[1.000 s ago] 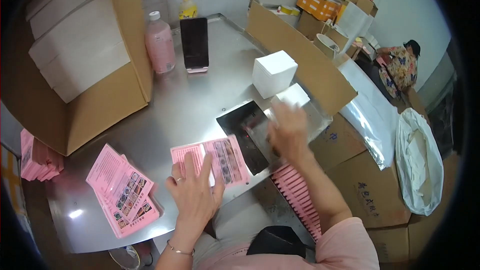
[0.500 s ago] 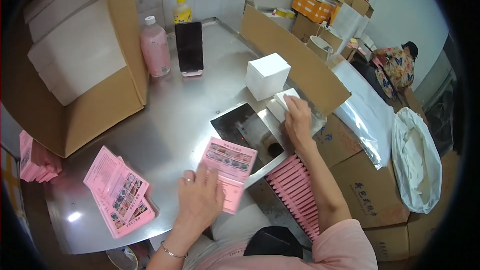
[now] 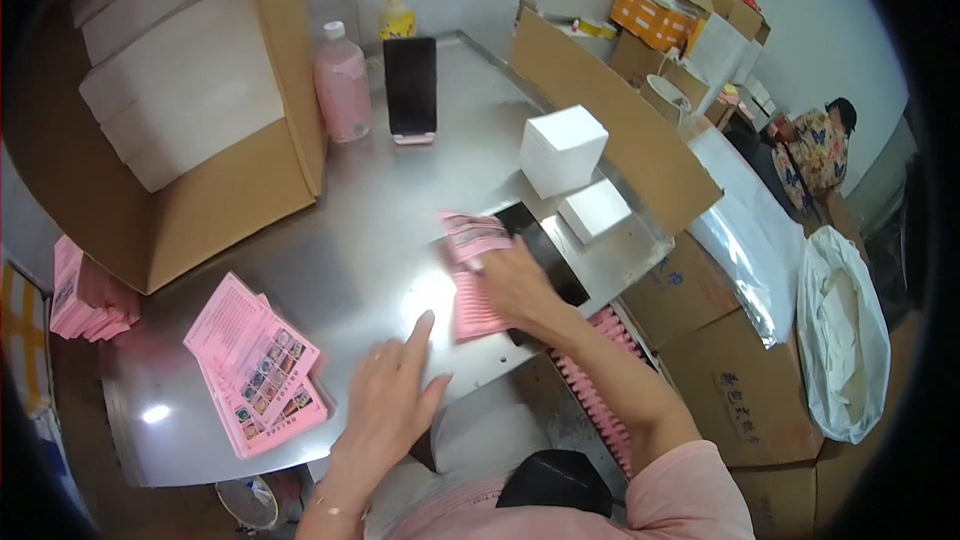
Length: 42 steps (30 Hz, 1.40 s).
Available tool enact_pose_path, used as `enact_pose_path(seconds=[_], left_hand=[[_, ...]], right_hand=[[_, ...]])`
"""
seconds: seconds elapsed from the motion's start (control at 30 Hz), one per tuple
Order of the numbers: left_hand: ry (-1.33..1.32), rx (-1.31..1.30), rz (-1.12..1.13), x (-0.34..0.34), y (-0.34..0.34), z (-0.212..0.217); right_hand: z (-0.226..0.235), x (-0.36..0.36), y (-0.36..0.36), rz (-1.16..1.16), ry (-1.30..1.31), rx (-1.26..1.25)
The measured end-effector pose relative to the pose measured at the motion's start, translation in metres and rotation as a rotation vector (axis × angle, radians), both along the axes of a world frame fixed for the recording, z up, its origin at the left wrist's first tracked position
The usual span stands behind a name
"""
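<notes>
The folded pink paper leaflet (image 3: 470, 275) now lies on the steel table top (image 3: 380, 220), its far end over the edge of the flat black rectangular tray (image 3: 545, 250), and the right hand (image 3: 515, 285) presses down on it with the fingers spread flat, not gripping. Half a second ago that leaflet was open and lay nearer the table's front edge under the left hand; it has since been doubled over and carried right, so the fold looks made and is being flattened. The left hand (image 3: 385, 405) has let go and hovers open, empty, index finger pointing forward just beside the leaflet's near end. To its left sits the fanned stack of unfolded pink leaflets (image 3: 258, 365) (apparently unmoved), and below the table edge a row of pink folded pieces (image 3: 600, 380) stands packed. Beyond the tray are two white cardboard boxes (image 3: 563, 150), a pink bottle (image 3: 343, 90) and a propped dark phone (image 3: 410, 85).
</notes>
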<state>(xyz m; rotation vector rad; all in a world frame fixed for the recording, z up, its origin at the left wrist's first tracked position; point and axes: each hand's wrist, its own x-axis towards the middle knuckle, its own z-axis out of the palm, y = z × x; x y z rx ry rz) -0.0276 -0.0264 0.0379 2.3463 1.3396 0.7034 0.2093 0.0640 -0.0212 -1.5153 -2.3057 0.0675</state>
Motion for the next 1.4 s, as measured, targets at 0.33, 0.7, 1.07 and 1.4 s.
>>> enact_pose_path(seconds=[0.33, 0.7, 1.07, 1.4], left_hand=[[-0.121, 0.433, 0.606, -0.106, -0.013, -0.007], [0.035, 0.15, 0.201, -0.05, 0.002, 0.005], [-0.022, 0.142, -0.068, 0.012, 0.005, -0.029], [0.1, 0.195, -0.061, 0.018, 0.007, -0.032]], right_hand=[[0.05, 0.063, -0.012, -0.468, -0.249, 0.641], [0.009, 0.131, 0.009, -0.443, 0.015, 0.532], [0.072, 0.079, -0.033, -0.185, 0.155, 0.811], [0.011, 0.117, 0.0, -0.478, 0.047, 0.498]])
